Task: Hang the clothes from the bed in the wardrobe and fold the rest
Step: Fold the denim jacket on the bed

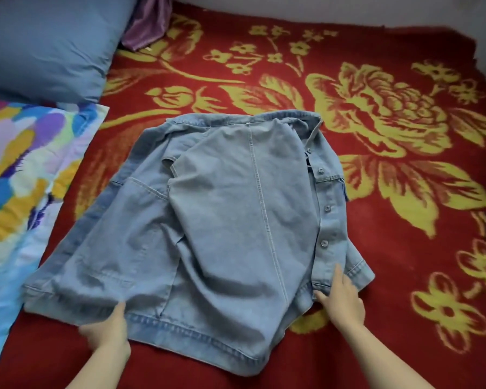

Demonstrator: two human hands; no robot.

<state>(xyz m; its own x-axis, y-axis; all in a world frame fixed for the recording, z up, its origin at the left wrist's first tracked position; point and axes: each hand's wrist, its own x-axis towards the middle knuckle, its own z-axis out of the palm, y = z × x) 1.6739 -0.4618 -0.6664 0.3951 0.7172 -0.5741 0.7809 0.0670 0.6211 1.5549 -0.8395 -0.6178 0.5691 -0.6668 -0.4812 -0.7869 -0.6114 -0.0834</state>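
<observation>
Pale-blue denim jacket, part-folded, lies on the bed's red blanket with yellow flowers.
The left hand pinches the hem band near its left corner, thumb on top; the right hand lies with straight fingers on the button placket. The cloth looks thick, fairly stiff and grippy, likely to keep a crease. The stitched hem and collar seem the surest holds, and the buttons add bulk.
</observation>
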